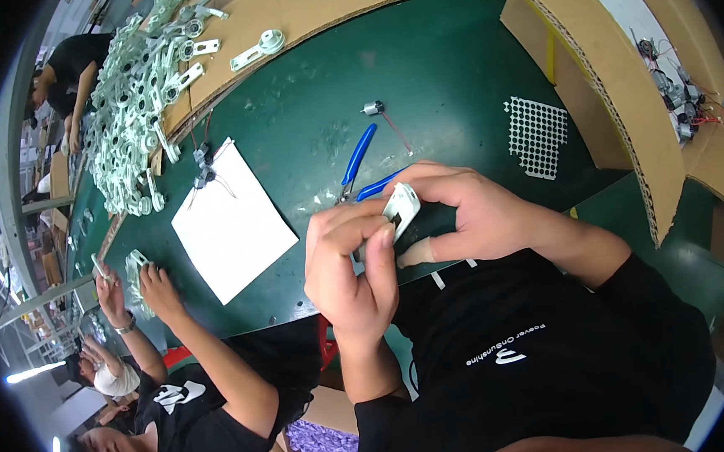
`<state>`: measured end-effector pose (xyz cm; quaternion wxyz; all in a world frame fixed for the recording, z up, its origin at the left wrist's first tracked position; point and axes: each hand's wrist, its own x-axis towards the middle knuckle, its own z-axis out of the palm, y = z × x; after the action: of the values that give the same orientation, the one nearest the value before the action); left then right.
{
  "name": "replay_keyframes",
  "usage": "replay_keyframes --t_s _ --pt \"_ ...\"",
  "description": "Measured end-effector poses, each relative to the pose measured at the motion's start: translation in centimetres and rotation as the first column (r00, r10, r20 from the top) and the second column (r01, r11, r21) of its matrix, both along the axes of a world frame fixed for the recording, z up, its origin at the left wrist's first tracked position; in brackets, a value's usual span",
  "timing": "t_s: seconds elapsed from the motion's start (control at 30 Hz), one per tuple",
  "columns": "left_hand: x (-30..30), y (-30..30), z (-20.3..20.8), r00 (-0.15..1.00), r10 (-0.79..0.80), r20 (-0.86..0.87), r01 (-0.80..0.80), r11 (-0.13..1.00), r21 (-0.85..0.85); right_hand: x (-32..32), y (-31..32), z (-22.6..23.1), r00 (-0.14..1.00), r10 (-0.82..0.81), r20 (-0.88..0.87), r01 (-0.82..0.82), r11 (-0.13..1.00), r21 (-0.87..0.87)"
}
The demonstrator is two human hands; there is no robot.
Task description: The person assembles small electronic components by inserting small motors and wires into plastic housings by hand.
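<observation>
Your black shirt (557, 372) fills the near side of the head view. Beyond it, your left hand (344, 269) pinches the pale green part (405, 208) between thumb and fingers, above the edge of the green table (302, 87). Your right hand (487, 209) curls at its far end, thumb apart; whether the hidden fingers grip it, I cannot tell. Should your pinch slacken under a push, the part could slip into your lap; a stray knuckle could knock the blue-handled cutters (359, 155) just beyond.
</observation>
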<state>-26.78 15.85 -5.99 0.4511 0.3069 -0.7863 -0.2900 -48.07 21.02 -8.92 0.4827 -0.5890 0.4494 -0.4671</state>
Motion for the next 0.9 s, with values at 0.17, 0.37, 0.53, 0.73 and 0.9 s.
replay_keyframes --t_s 0.17,0.37,0.53,0.73,0.9 --pt "-1.8 1.0 2.4 0.978 0.004 0.21 0.058 0.956 -0.287 -0.4 0.8 -1.5 0.98 -0.158 -0.123 0.123 0.96 -0.251" --pt "-0.4 1.6 1.6 0.963 -0.001 0.27 0.1 0.93 -0.355 1.4 -0.4 -2.7 0.999 0.001 -0.047 -0.009 0.984 -0.177" --pt "-0.8 0.8 1.7 0.983 -0.024 0.181 0.066 0.971 -0.23 -1.1 -0.2 -0.6 0.997 0.065 -0.044 -0.071 0.985 -0.157" --pt "-2.2 0.4 0.5 0.996 0.025 0.084 -0.017 0.995 -0.095 -3.3 0.3 -0.4 0.997 0.079 -0.017 -0.08 0.995 -0.055" --pt "-1.4 0.9 0.6 0.999 -0.052 -0.008 0.051 0.994 -0.092 -2.8 -0.1 -0.7 0.961 0.274 0.05 -0.277 0.957 0.089"
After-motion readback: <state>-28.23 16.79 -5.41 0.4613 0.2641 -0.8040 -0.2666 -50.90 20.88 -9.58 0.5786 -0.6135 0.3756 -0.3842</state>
